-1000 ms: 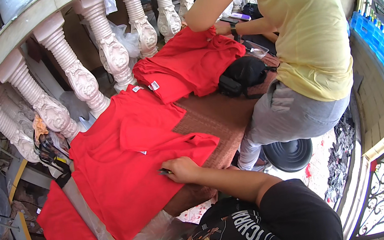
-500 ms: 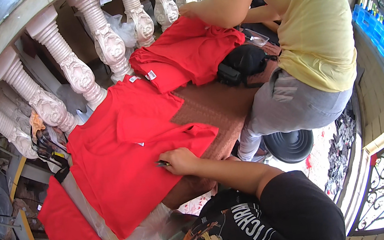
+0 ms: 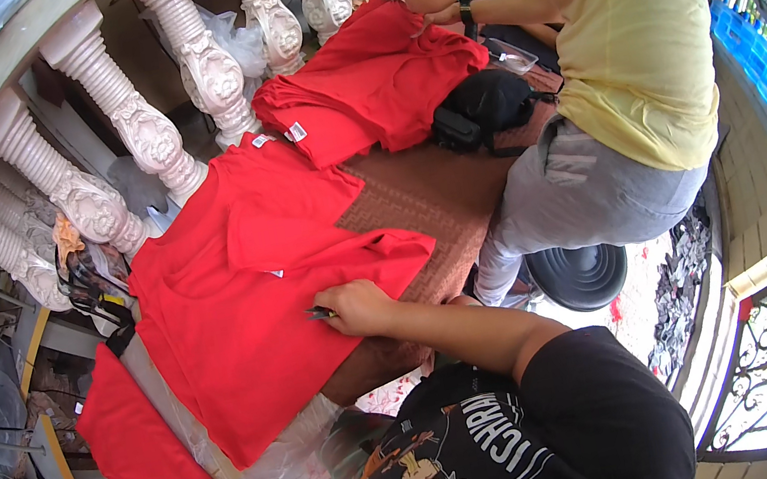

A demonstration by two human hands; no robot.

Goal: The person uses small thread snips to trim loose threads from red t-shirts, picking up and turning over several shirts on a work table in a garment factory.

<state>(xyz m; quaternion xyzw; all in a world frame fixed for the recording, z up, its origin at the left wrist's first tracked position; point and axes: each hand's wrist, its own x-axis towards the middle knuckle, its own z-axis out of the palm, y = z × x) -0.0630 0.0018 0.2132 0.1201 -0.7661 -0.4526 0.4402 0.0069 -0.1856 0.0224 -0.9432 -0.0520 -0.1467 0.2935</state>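
Fingers [image 3: 340, 310] pinch tool [image 3: 317, 313] on shirt [image 3: 232, 305].

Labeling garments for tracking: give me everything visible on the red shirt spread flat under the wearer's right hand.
The red shirt is a plain bright-red knit tee, spread flat and wrinkled across a brown table, its collar end toward the white balusters. A small white tag shows near its middle. Its lower hem hangs over the table's near edge onto clear plastic sheeting. The right hand rests on it, holding a small dark tool whose kind I cannot tell. Another red garment lies beside it.
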